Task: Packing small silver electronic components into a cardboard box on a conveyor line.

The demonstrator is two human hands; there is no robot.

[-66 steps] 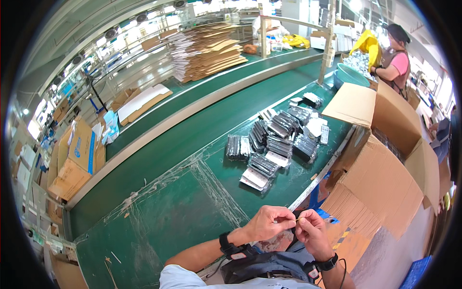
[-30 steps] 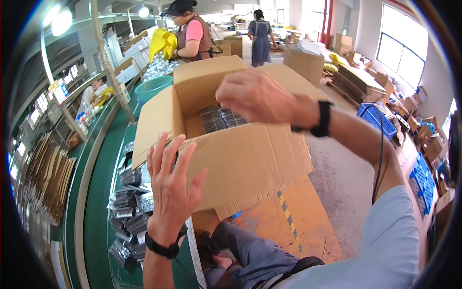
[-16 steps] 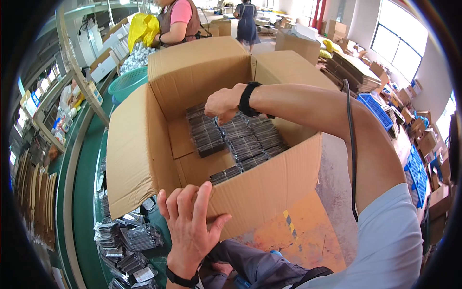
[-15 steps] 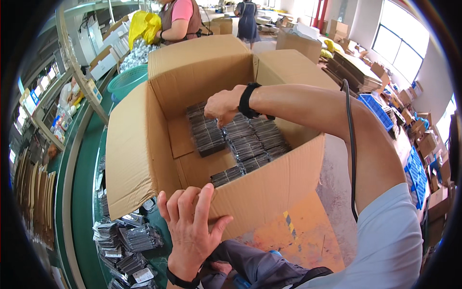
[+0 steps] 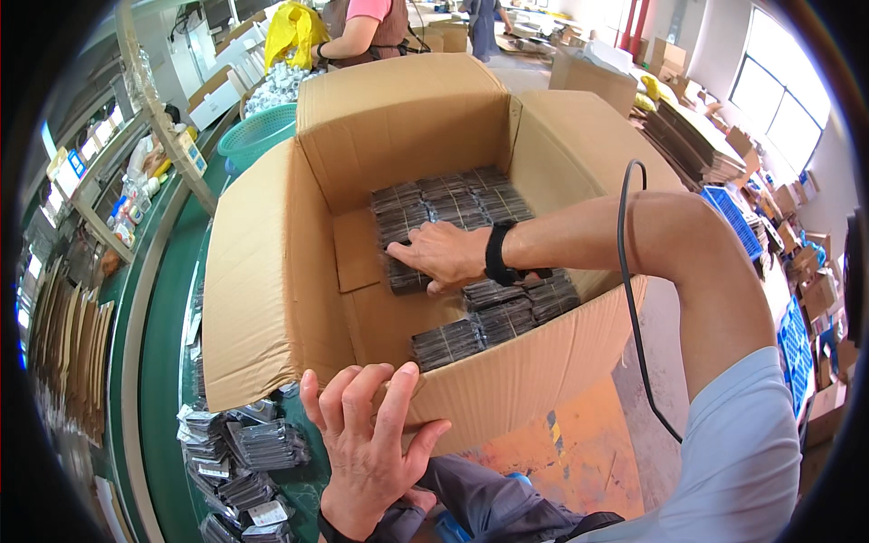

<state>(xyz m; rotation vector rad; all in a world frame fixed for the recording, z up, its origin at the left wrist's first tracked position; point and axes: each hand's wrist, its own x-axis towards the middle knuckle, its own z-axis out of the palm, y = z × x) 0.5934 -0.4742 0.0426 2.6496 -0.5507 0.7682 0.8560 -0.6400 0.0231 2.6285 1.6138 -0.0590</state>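
A large open cardboard box (image 5: 398, 118) stands before me with its flaps out. Inside lie several banded bundles of thin dark plastic-wrapped packets (image 5: 453, 201) in rows along the back, right and front walls. My right hand (image 5: 442, 252) reaches in over the right wall and rests on the bundles at the middle, fingers spread, palm hidden. My left hand (image 5: 367, 434) lies against the outside of the box at its front left corner, fingers stretched apart up to the rim and thumb on the front wall.
Loose dark packets (image 5: 249, 443) are heaped on the green bench (image 5: 158, 362) at my left. A green basket (image 5: 258, 136) stands beyond the box. A person in an apron (image 5: 367, 32) works behind it. A black cable (image 5: 634, 299) hangs by my right arm.
My right hand has moved nearer to me, from the far bundles to those at the middle, uncovering the back row. My left hand keeps its place at the corner.
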